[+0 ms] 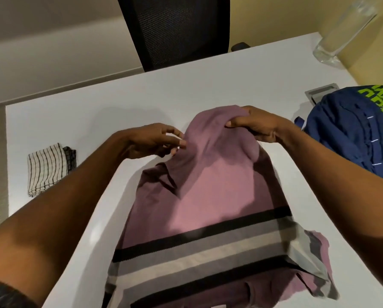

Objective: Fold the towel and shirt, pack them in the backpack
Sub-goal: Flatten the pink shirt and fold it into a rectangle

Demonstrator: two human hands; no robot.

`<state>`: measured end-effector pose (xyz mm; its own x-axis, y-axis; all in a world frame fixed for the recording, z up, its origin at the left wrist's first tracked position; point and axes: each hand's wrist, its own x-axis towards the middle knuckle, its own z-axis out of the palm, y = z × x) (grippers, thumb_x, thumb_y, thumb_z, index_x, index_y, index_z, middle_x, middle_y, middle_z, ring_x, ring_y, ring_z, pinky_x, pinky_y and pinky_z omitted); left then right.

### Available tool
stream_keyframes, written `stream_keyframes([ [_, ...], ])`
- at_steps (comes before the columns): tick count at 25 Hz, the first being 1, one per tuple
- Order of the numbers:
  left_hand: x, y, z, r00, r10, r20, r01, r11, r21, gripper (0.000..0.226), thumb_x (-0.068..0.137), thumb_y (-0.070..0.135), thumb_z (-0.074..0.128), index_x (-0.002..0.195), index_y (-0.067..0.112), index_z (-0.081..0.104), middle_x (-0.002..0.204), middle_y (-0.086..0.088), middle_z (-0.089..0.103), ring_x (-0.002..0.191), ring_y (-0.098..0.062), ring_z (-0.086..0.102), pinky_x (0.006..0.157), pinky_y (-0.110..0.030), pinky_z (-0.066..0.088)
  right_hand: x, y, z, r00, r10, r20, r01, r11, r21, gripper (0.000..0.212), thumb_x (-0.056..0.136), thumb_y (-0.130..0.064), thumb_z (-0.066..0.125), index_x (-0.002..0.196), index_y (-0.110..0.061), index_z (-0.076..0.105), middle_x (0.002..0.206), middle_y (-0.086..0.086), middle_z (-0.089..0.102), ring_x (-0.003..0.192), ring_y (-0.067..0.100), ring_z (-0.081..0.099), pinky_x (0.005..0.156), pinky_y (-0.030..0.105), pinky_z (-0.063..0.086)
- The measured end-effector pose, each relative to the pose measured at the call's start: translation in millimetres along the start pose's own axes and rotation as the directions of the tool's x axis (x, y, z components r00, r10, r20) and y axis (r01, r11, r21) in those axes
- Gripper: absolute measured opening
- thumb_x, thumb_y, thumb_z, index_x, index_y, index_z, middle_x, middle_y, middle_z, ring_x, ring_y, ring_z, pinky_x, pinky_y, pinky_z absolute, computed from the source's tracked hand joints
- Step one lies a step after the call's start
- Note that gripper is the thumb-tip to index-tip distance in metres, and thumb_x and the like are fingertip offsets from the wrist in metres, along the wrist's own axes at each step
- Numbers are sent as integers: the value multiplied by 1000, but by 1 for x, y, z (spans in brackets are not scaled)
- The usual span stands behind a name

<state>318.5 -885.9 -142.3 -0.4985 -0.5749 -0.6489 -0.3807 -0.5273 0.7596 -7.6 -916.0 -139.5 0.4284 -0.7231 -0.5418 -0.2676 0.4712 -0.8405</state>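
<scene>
Our right hand [258,127] pinches up the far end of the mauve shirt [208,196] lying on the table [92,103], while the fingers [182,143] of our left hand [150,141] spread loosely against its edge, and we cannot tell whether they grip, with the folded towel [49,166] at left and the backpack [350,138] at right.

Matt mauve knit shirt [208,196], striped woven towel [48,165], glossy white table [119,90], clear glass vase [341,32].

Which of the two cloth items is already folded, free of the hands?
The striped towel at the left, folded small. The mauve shirt is only partly folded, its far end gripped by the right hand, the left hand beside it.
</scene>
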Motion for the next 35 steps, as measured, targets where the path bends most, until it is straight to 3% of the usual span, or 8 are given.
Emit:
stream_keyframes([
  [5, -18, 19, 26, 985, 152, 77, -167, 954, 250, 43, 87, 36, 80, 128, 24, 71, 124, 5, 73, 114, -13, 67, 100, -31, 52, -31, -47, 21, 961, -98, 259, 85, 995, 60, 26, 94, -3, 65, 119, -10, 68, 117, 10, 72, 109, 26, 70, 88, 32, 60],
  [11, -44, 38, 26, 899, 435, -58, -416, 887, 201, 27, 96, 22, 73, 107, -3, 68, 103, -22, 67, 92, -29, 68, 80, -38, 55, -54, -103, 9, 962, -166, 216, 217, 946, -241, 12, 89, -8, 70, 99, -13, 73, 99, 4, 73, 94, 20, 70, 83, 31, 58],
  [14, -62, 37, -8, 953, 301, -25, -260, 860, 438, 19, 89, 28, 80, 103, 16, 76, 94, 2, 78, 89, -17, 74, 77, -28, 60, -56, -112, -17, 980, -138, 147, 187, 893, -410, 15, 90, -9, 74, 105, -8, 75, 107, 10, 75, 100, 27, 71, 92, 37, 57],
  [19, -74, 21, -73, 985, 95, -146, 36, 711, 702, 19, 82, 41, 83, 84, 23, 78, 76, 6, 78, 76, -20, 75, 70, -33, 60, -43, -104, -37, 983, -163, -89, 73, 781, -620, 11, 91, -24, 77, 95, -13, 79, 79, 8, 72, 65, 20, 60, 56, 26, 51],
  [26, -92, -8, -146, 943, -76, -324, 272, 738, 618, 15, 90, 40, 76, 95, 27, 81, 88, -4, 80, 84, -23, 71, 74, -37, 52, 6, -70, -81, 843, -309, -440, -279, 450, -849, 15, 92, -23, 77, 103, -12, 77, 104, 17, 74, 100, 37, 67, 84, 39, 52],
  [30, -67, -6, -158, 710, 166, -685, 336, 775, 536, 19, 94, 30, 75, 89, 11, 77, 83, -18, 75, 67, -32, 64, 61, -32, 46, 34, -62, -69, 684, -417, -599, -544, 256, -799, 16, 88, -8, 69, 103, -9, 75, 106, 22, 69, 97, 46, 67, 83, 44, 52],
  [33, -47, 5, -149, 327, 268, -906, 290, 885, 366, 17, 82, 25, 72, 81, 8, 73, 80, -22, 71, 74, -39, 69, 71, -44, 60, 53, -68, -63, 497, -559, -663, -506, 434, -745, 22, 91, -4, 51, 102, -3, 71, 113, 24, 63, 100, 47, 63, 84, 45, 51],
  [35, -30, 3, -154, 348, 91, -933, 26, 994, 107, 12, 73, 15, 68, 77, 5, 63, 78, -25, 68, 65, -38, 72, 67, -56, 64, 63, -73, -59, 461, -510, -727, -387, 621, -681, 29, 96, -6, 42, 112, -5, 66, 123, 20, 58, 109, 43, 59, 85, 42, 45],
])
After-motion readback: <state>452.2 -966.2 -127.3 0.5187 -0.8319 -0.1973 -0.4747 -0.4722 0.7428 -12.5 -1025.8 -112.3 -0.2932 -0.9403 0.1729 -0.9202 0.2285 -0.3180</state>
